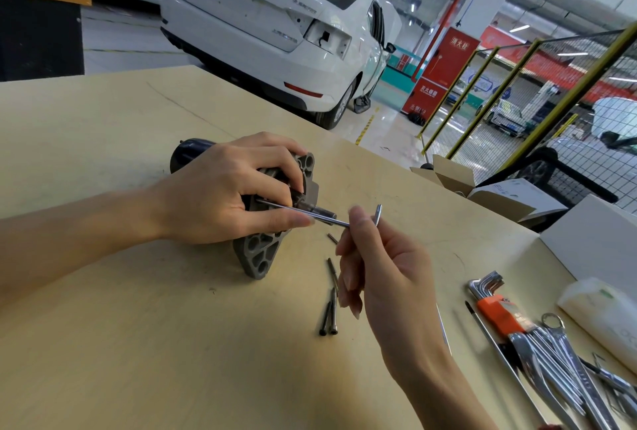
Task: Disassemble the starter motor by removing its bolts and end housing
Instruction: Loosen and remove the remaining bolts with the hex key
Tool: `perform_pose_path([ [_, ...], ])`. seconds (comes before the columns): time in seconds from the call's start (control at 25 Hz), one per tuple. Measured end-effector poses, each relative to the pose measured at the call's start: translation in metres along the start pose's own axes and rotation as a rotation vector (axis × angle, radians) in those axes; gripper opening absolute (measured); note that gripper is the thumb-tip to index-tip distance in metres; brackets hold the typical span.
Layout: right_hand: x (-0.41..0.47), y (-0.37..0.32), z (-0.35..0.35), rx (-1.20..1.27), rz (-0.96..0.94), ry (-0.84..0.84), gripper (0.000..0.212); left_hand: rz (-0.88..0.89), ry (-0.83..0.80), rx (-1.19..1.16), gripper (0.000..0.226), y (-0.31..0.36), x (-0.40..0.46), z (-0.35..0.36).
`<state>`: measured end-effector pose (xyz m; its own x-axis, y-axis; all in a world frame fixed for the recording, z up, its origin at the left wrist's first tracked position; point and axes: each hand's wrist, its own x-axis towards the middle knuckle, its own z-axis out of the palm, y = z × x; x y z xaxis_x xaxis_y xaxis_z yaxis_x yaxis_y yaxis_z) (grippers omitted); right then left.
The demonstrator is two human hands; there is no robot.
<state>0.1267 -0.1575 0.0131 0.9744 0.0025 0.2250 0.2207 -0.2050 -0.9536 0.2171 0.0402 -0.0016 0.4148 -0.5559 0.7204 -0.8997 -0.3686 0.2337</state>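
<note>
The starter motor point(256, 250) lies on the wooden table point(138, 343), its black body to the far left and its grey end housing toward me. My left hand point(224, 192) grips it from above, fingers curled over the housing. My right hand point(375, 267) pinches an L-shaped hex key point(320, 216) at its bend. The key's long arm reaches left into the housing under my left fingers. Two long dark bolts point(329, 316) lie loose on the table below the motor. A third bolt point(333, 269) lies partly behind my right fingers.
A hex key set in an orange holder point(496, 309) and several wrenches point(558, 364) lie at the right. A white roll point(599, 312) and white boxes point(596, 243) stand at the table's right edge. A white car point(275, 26) is parked beyond the table.
</note>
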Motion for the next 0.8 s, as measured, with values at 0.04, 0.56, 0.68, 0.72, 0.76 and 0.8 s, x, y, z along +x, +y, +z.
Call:
perform_pose_path([
  [0.04, -0.0001, 0.0006, 0.0001, -0.013, -0.013, 0.005, 0.046, 0.002, 0.001, 0.001, 0.037, -0.0002, 0.0001, 0.0],
  [0.56, 0.001, 0.0018, 0.0007, -0.051, -0.016, 0.021, 0.045, 0.009, 0.0, 0.022, 0.035, 0.0, -0.0002, -0.0004],
  [0.68, 0.0015, 0.0023, 0.001, -0.063, -0.01, 0.009, 0.044, 0.011, 0.002, 0.02, 0.034, -0.0002, -0.0005, 0.0],
  [0.72, 0.0015, 0.0024, 0.0009, -0.069, -0.006, 0.001, 0.043, 0.009, 0.001, 0.018, 0.034, -0.0003, -0.0005, 0.0001],
  [0.76, 0.0014, 0.0024, 0.0008, -0.076, -0.003, -0.008, 0.043, 0.009, 0.0, 0.019, 0.034, -0.0004, -0.0003, 0.0001],
  [0.8, 0.0011, 0.0024, 0.0008, -0.085, -0.002, -0.019, 0.043, 0.009, -0.001, 0.022, 0.034, -0.0005, -0.0002, 0.0001],
])
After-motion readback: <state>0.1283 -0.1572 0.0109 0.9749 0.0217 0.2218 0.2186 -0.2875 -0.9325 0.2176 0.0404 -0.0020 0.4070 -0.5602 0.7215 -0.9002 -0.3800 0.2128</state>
